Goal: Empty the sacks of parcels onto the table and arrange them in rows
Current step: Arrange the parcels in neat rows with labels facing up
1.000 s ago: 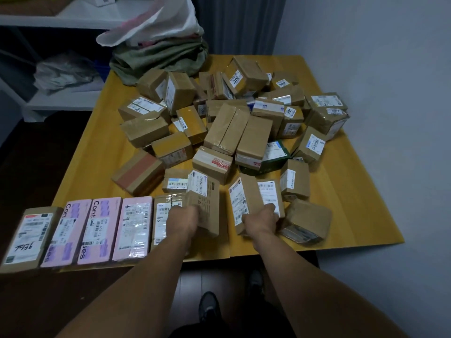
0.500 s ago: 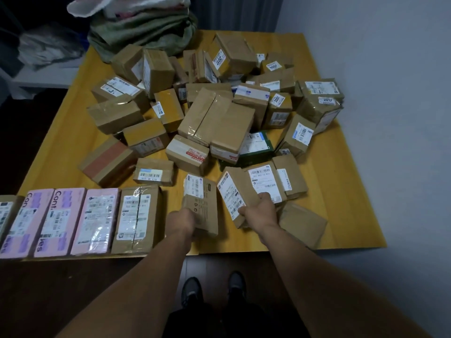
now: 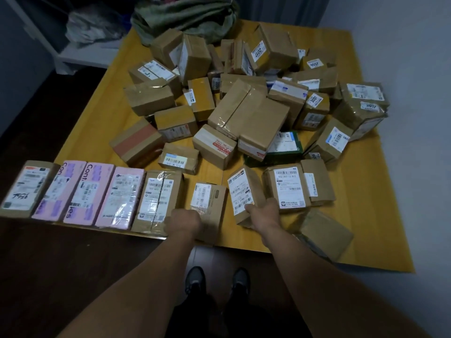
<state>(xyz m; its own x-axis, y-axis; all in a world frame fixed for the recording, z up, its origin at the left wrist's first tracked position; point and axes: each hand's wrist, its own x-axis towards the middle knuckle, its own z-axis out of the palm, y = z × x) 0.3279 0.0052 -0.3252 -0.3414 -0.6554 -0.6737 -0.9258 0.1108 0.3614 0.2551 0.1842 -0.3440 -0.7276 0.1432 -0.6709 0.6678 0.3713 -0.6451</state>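
Gripping of two parcels at once was recorded. The left grip (image 3: 184,222) was curled round the near end of a brown parcel (image 3: 214,203). The right grip (image 3: 264,214) was curled round the near end of a tilted parcel (image 3: 241,191), thumb on its label face. Neither grip was spread or empty.

The brown parcel lay flat on the tabletop (image 3: 366,215), label up, just ahead of the left grip. Directly left of that grip, a row (image 3: 97,193) of five parcels was laid along the near edge with long sides touching and labels up. A narrow gap was seen between the row's last parcel and the held one. The hold at the near end was judged to allow a sideways slide, closing the gap and squaring the parcel to the edge.

The tilted parcel appeared tipped up on one side, leaning toward the left grip. It was judged to be held ready as the next in line.

Beyond both grips, the heap (image 3: 244,106) lay unsorted, boxes stacked at all angles. A green sack (image 3: 185,18) was slumped beyond it; its contents could not be told. Right of the right grip, a flat parcel (image 3: 324,232) lay close to the near edge.

Progress was judged early, with one row begun.
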